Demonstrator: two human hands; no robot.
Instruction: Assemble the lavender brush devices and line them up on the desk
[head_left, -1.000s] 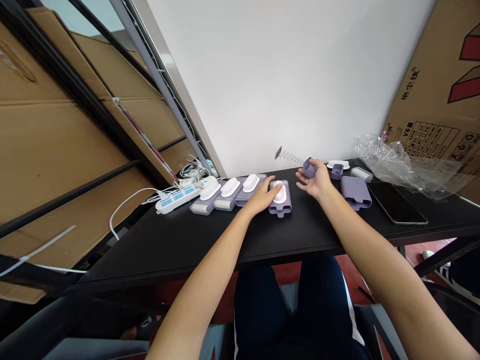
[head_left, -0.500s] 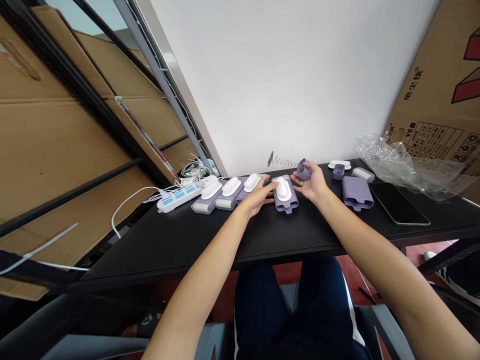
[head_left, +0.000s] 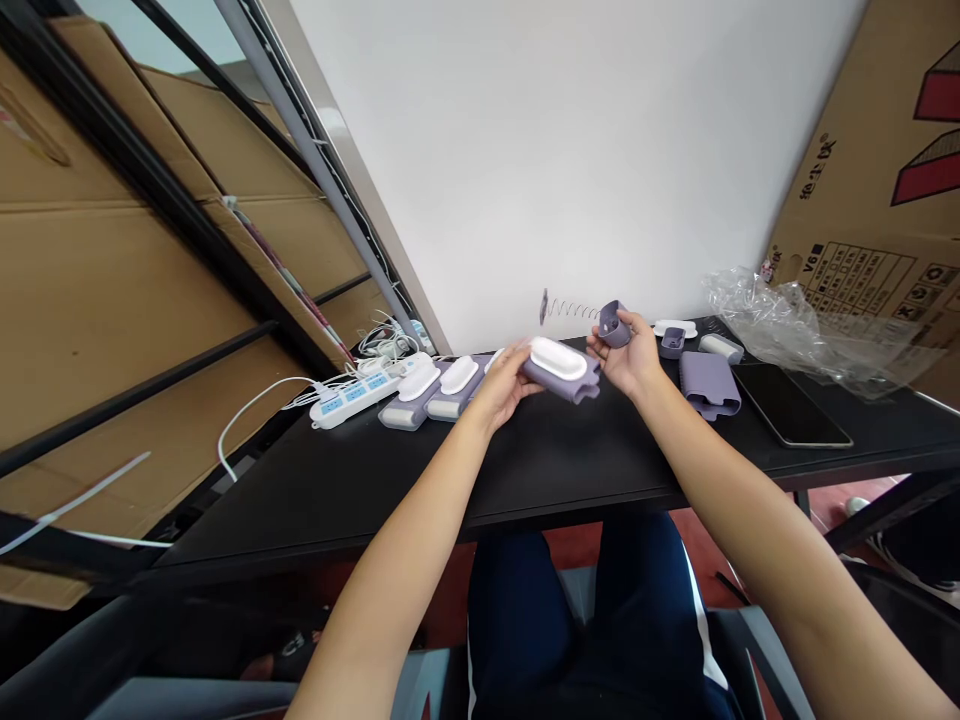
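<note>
My left hand (head_left: 504, 385) grips a purple plastic housing (head_left: 583, 390) that carries a white oval cap (head_left: 559, 358) on its top face. The housing is tilted, its notched end turned to the right, above the black table. Between the fingers of my right hand (head_left: 630, 355) is a small purple cup-shaped part (head_left: 613, 325). A thin wire spring (head_left: 574, 309) sticks out leftward from that part, with a small dark plate (head_left: 544, 307) on its far end. Left of my left hand, several similar purple units with white caps (head_left: 458, 376) lie in a row.
A white power strip (head_left: 360, 396) with cables lies at the left. To the right are another purple housing (head_left: 709, 382), a small purple part (head_left: 672, 343), a white-and-purple piece (head_left: 721, 348), a phone (head_left: 791, 404) and clear plastic wrap (head_left: 810, 325). A large cardboard box (head_left: 870, 220) leans behind.
My left hand has lifted the purple housing with the white cap off the table and turned its notched end to the right. The right hand still holds the part with the spring.
</note>
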